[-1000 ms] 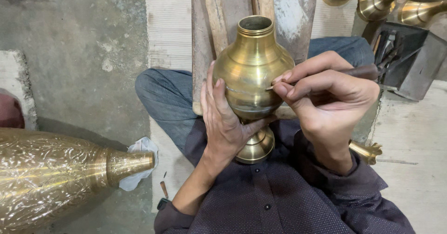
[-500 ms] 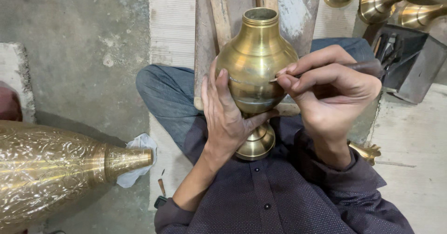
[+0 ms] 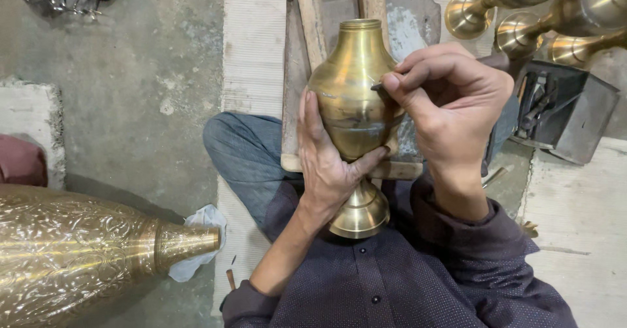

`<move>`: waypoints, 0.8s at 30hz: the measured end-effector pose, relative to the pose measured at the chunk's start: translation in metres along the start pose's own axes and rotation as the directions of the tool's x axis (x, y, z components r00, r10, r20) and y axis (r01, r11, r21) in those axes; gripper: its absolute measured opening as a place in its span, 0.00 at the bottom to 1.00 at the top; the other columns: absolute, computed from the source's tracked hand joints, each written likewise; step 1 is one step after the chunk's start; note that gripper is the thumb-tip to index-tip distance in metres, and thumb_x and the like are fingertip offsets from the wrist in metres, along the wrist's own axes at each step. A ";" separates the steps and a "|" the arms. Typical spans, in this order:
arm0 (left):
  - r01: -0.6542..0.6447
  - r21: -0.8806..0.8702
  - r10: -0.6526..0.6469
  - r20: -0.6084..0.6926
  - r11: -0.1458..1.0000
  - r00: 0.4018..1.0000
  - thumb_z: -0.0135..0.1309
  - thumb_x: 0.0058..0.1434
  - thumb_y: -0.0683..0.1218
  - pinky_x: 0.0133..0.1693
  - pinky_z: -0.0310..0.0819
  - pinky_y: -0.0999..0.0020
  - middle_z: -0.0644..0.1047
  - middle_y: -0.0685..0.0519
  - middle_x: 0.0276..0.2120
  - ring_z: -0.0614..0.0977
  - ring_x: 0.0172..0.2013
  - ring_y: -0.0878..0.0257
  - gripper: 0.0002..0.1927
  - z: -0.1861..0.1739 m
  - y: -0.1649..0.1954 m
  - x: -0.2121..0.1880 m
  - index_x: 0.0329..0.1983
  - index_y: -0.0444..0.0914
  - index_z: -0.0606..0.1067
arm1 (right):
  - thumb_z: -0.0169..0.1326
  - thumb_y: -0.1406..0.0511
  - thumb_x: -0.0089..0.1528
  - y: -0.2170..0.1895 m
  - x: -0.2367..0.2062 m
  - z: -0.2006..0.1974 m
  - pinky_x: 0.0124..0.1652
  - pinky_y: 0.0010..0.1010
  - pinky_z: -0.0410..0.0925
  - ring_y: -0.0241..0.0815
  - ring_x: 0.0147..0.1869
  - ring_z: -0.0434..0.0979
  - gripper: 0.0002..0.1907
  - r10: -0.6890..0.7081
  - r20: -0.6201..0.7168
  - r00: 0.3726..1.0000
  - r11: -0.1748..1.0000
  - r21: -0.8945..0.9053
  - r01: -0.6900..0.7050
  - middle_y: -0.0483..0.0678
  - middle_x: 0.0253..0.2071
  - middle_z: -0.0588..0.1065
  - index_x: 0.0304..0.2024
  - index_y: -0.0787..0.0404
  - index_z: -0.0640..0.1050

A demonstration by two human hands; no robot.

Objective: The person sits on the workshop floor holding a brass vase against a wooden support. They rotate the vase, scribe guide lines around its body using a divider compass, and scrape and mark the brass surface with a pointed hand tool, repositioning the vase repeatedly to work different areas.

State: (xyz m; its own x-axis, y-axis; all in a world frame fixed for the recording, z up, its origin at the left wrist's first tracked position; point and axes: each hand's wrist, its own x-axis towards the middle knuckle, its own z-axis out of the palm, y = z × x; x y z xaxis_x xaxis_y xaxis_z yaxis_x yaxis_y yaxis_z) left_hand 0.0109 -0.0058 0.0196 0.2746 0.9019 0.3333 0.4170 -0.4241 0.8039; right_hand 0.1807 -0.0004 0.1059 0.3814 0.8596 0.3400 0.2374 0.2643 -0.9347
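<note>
A plain brass vase with a flared foot leans on a wooden rest over my lap, its mouth pointing away from me. My left hand wraps around the vase's narrow waist from the left, thumb under the belly. My right hand is closed around a thin dark engraving tool, whose tip touches the vase's right shoulder. Most of the tool is hidden inside my fingers.
A large engraved brass vessel lies at the lower left with a white cloth near its neck. Several brass pieces sit at the upper right above a dark metal box. A woven mat covers the concrete floor.
The vase has shifted slightly up and right in view. My right hand has moved up from the belly to the shoulder of the vase; my left hand keeps its grip.
</note>
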 end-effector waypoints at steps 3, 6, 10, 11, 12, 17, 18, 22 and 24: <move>-0.007 0.000 0.007 0.011 1.000 1.000 0.66 0.56 0.68 0.74 0.56 0.47 0.50 0.33 0.75 0.60 0.74 0.38 0.66 -0.001 -0.001 0.000 0.82 0.43 0.36 | 0.65 0.78 0.61 -0.005 -0.002 0.002 0.39 0.17 0.71 0.29 0.37 0.77 0.07 0.062 -0.053 0.997 0.998 0.035 -0.060 0.46 0.40 0.79 0.33 0.66 0.80; -0.012 -0.016 0.013 0.035 1.000 0.999 0.64 0.57 0.70 0.76 0.54 0.46 0.46 0.33 0.77 0.56 0.76 0.38 0.66 -0.002 -0.001 -0.001 0.80 0.44 0.34 | 0.66 0.79 0.66 -0.007 -0.003 0.000 0.37 0.16 0.70 0.29 0.37 0.77 0.08 0.020 -0.006 1.000 1.000 -0.007 -0.020 0.49 0.40 0.79 0.34 0.68 0.80; -0.011 -0.062 0.014 0.036 0.998 0.999 0.61 0.58 0.71 0.78 0.54 0.47 0.41 0.34 0.78 0.51 0.79 0.38 0.64 -0.001 -0.001 -0.002 0.80 0.47 0.32 | 0.65 0.78 0.63 -0.010 -0.005 -0.002 0.36 0.17 0.72 0.29 0.35 0.77 0.08 0.063 -0.011 0.998 0.998 0.028 -0.062 0.48 0.41 0.78 0.33 0.66 0.79; -0.012 -0.062 0.014 0.039 0.998 0.999 0.61 0.58 0.71 0.78 0.54 0.47 0.41 0.34 0.78 0.51 0.78 0.39 0.64 -0.001 -0.001 -0.002 0.80 0.48 0.32 | 0.65 0.78 0.63 -0.011 -0.005 -0.002 0.38 0.18 0.74 0.29 0.36 0.78 0.08 0.053 -0.001 0.999 0.998 0.036 -0.053 0.48 0.42 0.78 0.33 0.66 0.79; -0.013 -0.063 0.016 0.041 0.998 0.999 0.60 0.58 0.72 0.78 0.54 0.47 0.41 0.34 0.78 0.51 0.77 0.39 0.64 -0.001 -0.002 -0.002 0.80 0.48 0.32 | 0.66 0.78 0.63 -0.012 -0.006 -0.002 0.38 0.18 0.74 0.29 0.36 0.79 0.08 0.052 0.000 0.999 0.998 0.042 -0.052 0.47 0.42 0.78 0.33 0.65 0.79; -0.011 -0.082 0.014 0.042 0.997 0.999 0.61 0.58 0.72 0.77 0.53 0.49 0.41 0.34 0.78 0.51 0.76 0.40 0.65 -0.002 -0.004 0.000 0.80 0.48 0.32 | 0.66 0.78 0.62 -0.014 -0.008 0.002 0.35 0.15 0.70 0.27 0.35 0.76 0.09 0.061 -0.040 0.997 0.998 0.019 -0.060 0.47 0.42 0.78 0.32 0.65 0.78; -0.005 -0.092 0.009 0.047 0.996 0.999 0.61 0.58 0.71 0.78 0.53 0.48 0.42 0.34 0.78 0.51 0.76 0.40 0.65 -0.002 -0.004 0.000 0.80 0.47 0.32 | 0.66 0.78 0.62 -0.014 -0.008 0.003 0.34 0.15 0.69 0.27 0.35 0.76 0.09 0.058 -0.051 0.997 0.998 0.010 -0.057 0.48 0.42 0.78 0.32 0.66 0.78; -0.001 -0.075 0.005 0.050 0.997 0.999 0.63 0.57 0.71 0.76 0.52 0.50 0.42 0.35 0.78 0.51 0.76 0.41 0.66 -0.004 -0.004 -0.002 0.80 0.46 0.32 | 0.66 0.78 0.63 -0.015 -0.010 0.006 0.34 0.15 0.69 0.26 0.35 0.76 0.09 0.064 -0.071 0.995 0.998 -0.001 -0.064 0.47 0.42 0.78 0.33 0.66 0.78; 0.005 -0.088 0.000 0.055 0.996 0.998 0.63 0.57 0.71 0.76 0.51 0.50 0.42 0.35 0.78 0.51 0.76 0.41 0.66 -0.005 -0.004 -0.003 0.80 0.46 0.32 | 0.66 0.78 0.63 -0.016 -0.011 0.007 0.33 0.15 0.69 0.26 0.34 0.76 0.09 0.071 -0.082 0.994 0.997 -0.008 -0.072 0.47 0.41 0.78 0.33 0.66 0.78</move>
State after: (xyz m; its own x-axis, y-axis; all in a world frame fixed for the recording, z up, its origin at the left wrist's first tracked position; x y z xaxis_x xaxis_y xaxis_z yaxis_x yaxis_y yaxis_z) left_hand 0.0046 -0.0062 0.0178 0.3220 0.8960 0.3058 0.3401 -0.4109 0.8459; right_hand 0.1669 -0.0110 0.1164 0.4689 0.8376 0.2802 0.2166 0.1986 -0.9559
